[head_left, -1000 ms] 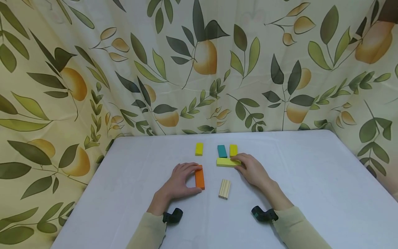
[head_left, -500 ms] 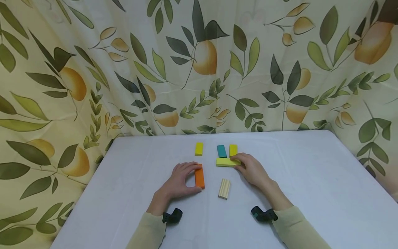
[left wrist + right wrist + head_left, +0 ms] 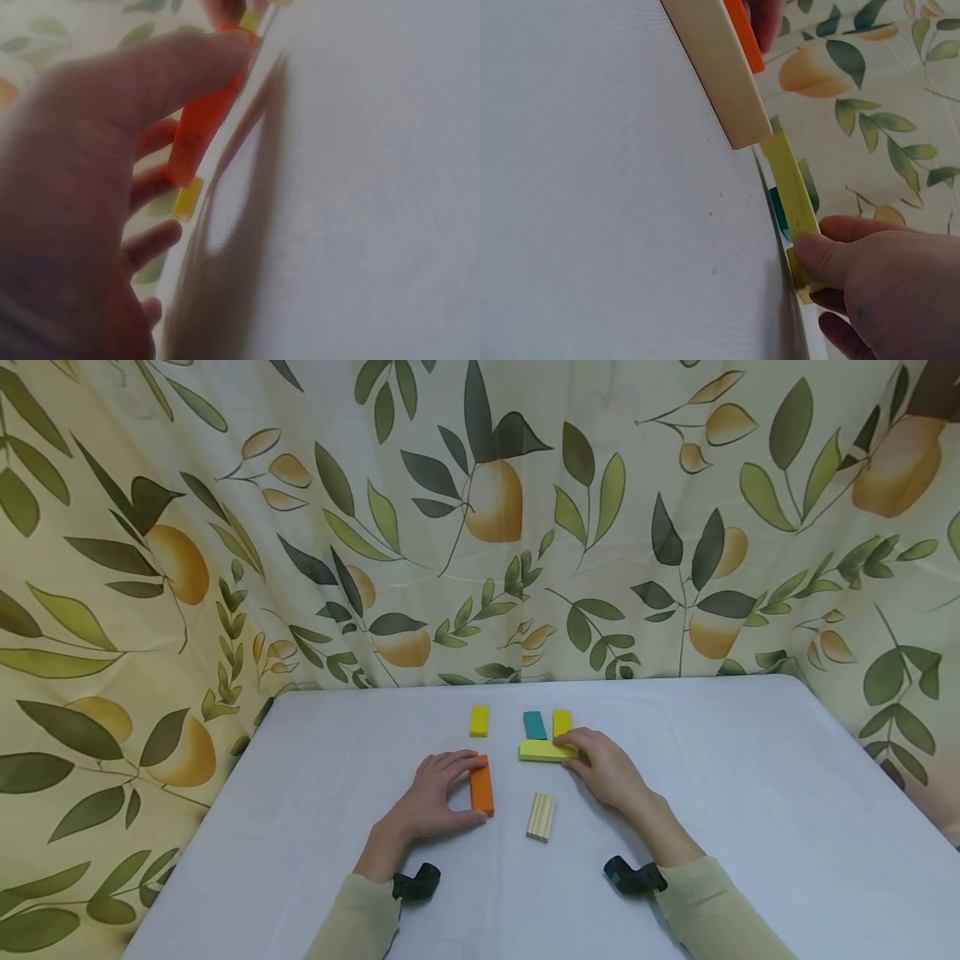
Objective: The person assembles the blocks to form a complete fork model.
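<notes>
Thumb at the near end and fingers at the far end, my left hand (image 3: 427, 797) holds an orange block (image 3: 482, 787) lengthwise. In the left wrist view the orange block (image 3: 201, 131) is tilted beneath the thumb. My right hand (image 3: 611, 772) pinches the right end of a long yellow-green block (image 3: 538, 750), which lies crosswise. Just behind that block are a teal block (image 3: 534, 724) and a short yellow block (image 3: 562, 722), the latter partly covered by the right fingers. A plain wooden block (image 3: 541, 817) with grooved lines lies between the hands, nearer to me.
Another yellow block (image 3: 479, 721) lies behind the orange one, apart from the rest. Everything is on a white-covered table (image 3: 300, 827). A fruit-and-leaf patterned curtain (image 3: 480, 610) hangs along its far edge. Both wrists carry a small black camera (image 3: 633, 875).
The yellow-green block has slid very slightly left with my right hand. My left hand keeps its hold on the orange block in the same spot.
</notes>
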`<state>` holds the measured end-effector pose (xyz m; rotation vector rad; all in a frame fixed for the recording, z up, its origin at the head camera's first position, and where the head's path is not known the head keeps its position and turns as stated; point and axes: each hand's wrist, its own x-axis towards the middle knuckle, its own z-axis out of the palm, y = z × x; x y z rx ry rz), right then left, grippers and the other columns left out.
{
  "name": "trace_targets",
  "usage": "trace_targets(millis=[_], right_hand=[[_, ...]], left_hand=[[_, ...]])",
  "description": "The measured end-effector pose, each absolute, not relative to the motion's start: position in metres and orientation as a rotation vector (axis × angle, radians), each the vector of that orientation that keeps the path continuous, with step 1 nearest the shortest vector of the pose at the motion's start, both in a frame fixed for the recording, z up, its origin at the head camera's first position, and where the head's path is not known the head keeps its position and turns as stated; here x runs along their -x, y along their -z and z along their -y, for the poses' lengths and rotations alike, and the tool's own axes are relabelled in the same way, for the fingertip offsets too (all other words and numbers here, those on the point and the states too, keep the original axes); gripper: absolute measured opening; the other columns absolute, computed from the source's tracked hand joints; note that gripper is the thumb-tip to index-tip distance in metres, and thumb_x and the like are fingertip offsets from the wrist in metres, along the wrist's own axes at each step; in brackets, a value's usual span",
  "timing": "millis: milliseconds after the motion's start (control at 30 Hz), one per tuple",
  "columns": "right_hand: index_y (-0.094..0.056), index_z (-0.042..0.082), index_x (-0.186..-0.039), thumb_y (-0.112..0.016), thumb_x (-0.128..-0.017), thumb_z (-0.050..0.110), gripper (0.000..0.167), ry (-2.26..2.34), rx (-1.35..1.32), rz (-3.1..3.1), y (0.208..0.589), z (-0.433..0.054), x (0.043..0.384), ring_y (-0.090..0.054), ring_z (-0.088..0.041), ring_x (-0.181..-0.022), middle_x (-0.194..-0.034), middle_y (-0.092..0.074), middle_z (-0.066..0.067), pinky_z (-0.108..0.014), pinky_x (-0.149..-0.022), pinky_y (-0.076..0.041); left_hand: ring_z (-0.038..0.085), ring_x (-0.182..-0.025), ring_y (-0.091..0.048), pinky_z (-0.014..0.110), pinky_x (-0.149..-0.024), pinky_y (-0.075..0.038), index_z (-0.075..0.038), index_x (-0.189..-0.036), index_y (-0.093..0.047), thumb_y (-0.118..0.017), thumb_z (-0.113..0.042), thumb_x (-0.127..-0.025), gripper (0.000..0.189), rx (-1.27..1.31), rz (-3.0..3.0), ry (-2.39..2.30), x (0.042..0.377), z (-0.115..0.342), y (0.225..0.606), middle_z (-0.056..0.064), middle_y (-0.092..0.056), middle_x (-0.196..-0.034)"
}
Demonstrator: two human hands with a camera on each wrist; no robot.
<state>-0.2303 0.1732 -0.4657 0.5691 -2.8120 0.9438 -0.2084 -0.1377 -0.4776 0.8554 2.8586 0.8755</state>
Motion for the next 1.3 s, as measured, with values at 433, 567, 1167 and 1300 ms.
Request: trace_targets(millis=[433,567,1167,1300], right_hand=[[-0.070,0.006,-0.122,-0.072,-0.092,0.003,0.031,-0.958,-0.576,2.804,0.466,-0.172,0.231,-0.056,-0.036,-0.124,-0.126,-0.065,-0.013,-0.054,-0.105,-0.043],[-0.070,0.007,-0.122,-0.072,-0.092,0.002,0.030,-0.955,-0.586,2.797,0.466,-0.171,0.231,-0.057,-0.035,-0.123,-0.126,-0.066,-0.013,-0.054,-0.105,-0.043],[-0.069,0.006,-0.123,-0.071,-0.093,0.004,0.031,-0.948,-0.593,2.818,0.462,-0.163,0.234,-0.058,-0.034,-0.122,-0.125,-0.066,-0.012,-0.053,-0.104,-0.044],[-0.069,0.006,-0.124,-0.072,-0.093,0.005,0.031,-0.951,-0.593,2.824,0.462,-0.162,0.235,-0.058,-0.034,-0.122,-0.125,-0.066,-0.012,-0.053,-0.104,-0.044]], left_hand=[[0.020,-0.141,-0.035,0.052,-0.120,-0.014,-0.028,-0.146,-0.053,-0.078,-0.049,-0.084,0.071,-0.860,-2.838,-0.876,0.209,0.130,0.479,-0.008,-0.044,-0.153],[0.019,-0.142,-0.034,0.051,-0.120,-0.013,-0.030,-0.147,-0.052,-0.077,-0.050,-0.084,0.071,-0.860,-2.836,-0.870,0.210,0.126,0.478,-0.009,-0.043,-0.153],[0.018,-0.143,-0.033,0.051,-0.120,-0.012,-0.030,-0.147,-0.052,-0.076,-0.051,-0.084,0.070,-0.860,-2.806,-0.870,0.210,0.117,0.474,-0.010,-0.042,-0.154],[0.018,-0.143,-0.032,0.052,-0.120,-0.013,-0.031,-0.148,-0.051,-0.076,-0.052,-0.084,0.071,-0.863,-2.801,-0.862,0.210,0.115,0.474,-0.010,-0.042,-0.154]])
